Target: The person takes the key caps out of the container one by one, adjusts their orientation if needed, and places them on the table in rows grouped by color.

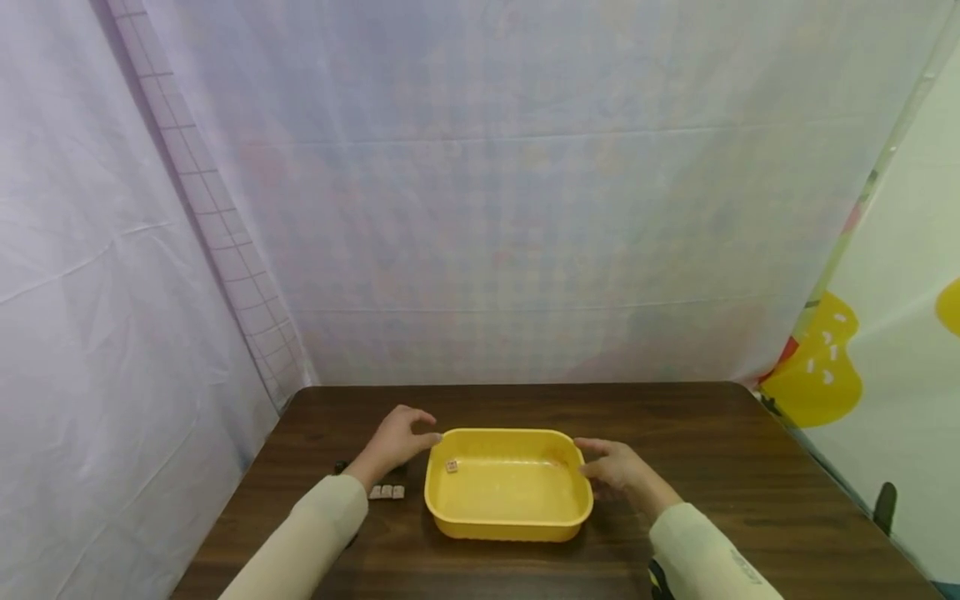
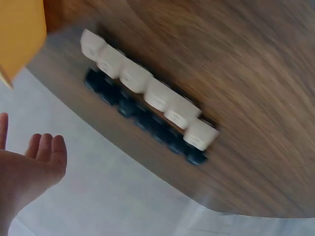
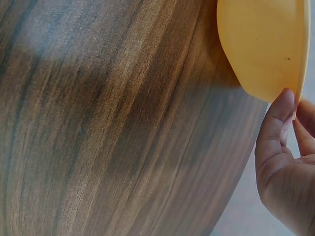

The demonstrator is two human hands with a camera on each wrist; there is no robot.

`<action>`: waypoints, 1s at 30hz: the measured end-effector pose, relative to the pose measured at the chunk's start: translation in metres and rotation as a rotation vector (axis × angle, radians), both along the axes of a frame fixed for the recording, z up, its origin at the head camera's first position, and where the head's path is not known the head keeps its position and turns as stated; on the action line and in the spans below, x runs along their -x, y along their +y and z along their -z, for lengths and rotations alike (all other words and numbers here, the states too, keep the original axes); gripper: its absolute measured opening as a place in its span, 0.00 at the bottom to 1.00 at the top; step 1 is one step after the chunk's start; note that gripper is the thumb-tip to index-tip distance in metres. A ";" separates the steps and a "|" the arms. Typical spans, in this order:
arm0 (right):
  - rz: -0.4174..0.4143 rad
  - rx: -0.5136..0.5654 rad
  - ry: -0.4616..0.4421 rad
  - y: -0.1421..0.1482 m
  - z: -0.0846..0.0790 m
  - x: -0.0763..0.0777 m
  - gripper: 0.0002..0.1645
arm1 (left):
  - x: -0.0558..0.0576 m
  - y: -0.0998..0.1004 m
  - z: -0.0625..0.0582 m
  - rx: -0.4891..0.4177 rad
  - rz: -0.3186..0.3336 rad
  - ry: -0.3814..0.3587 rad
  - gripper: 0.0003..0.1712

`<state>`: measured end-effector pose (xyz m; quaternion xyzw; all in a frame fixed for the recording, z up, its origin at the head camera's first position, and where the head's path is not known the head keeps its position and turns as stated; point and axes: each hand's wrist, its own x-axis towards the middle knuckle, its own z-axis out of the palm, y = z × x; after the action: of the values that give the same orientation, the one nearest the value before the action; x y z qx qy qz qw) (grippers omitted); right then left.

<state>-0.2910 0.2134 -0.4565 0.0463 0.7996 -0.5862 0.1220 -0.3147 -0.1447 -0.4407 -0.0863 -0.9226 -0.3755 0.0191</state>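
A yellow plastic basin (image 1: 510,530) stands on the dark wooden table, with one small pale keycap (image 1: 452,466) inside near its left wall. At the basin's right end, my right hand (image 1: 617,467) pinches the rim; in the right wrist view the rim (image 3: 301,73) passes between its thumb and fingers. My left hand (image 1: 397,437) is by the basin's left rim, fingers loosely bent and nothing held. In the left wrist view that hand (image 2: 32,169) appears apart from the basin. Beside it lie a row of white keycaps (image 2: 134,76) and a row of black keycaps (image 2: 142,118).
The wooden table (image 1: 675,417) extends on both sides of the basin. A pale curtain (image 1: 510,250) hangs behind the table's far edge, and another white curtain (image 1: 112,333) is at the left. A dark rounded object (image 1: 885,508) shows by the right edge.
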 end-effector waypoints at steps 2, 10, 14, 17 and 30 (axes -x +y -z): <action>-0.001 0.003 0.001 0.000 0.000 0.000 0.34 | 0.001 0.008 0.002 0.023 0.016 -0.003 0.18; 0.002 0.007 -0.001 0.001 0.000 0.000 0.34 | -0.002 0.029 0.011 0.171 0.078 0.001 0.16; -0.006 -0.004 0.004 0.001 0.001 0.000 0.33 | -0.004 0.034 0.014 0.259 0.085 0.025 0.16; -0.006 -0.009 0.005 0.000 0.002 0.000 0.33 | -0.004 0.036 0.017 0.338 0.070 0.028 0.16; 0.002 -0.008 0.000 0.001 0.002 0.000 0.33 | -0.001 0.051 0.022 0.602 0.042 0.035 0.03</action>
<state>-0.2915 0.2140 -0.4588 0.0475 0.8019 -0.5831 0.1213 -0.3133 -0.0935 -0.4632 -0.1135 -0.9900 -0.0839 0.0009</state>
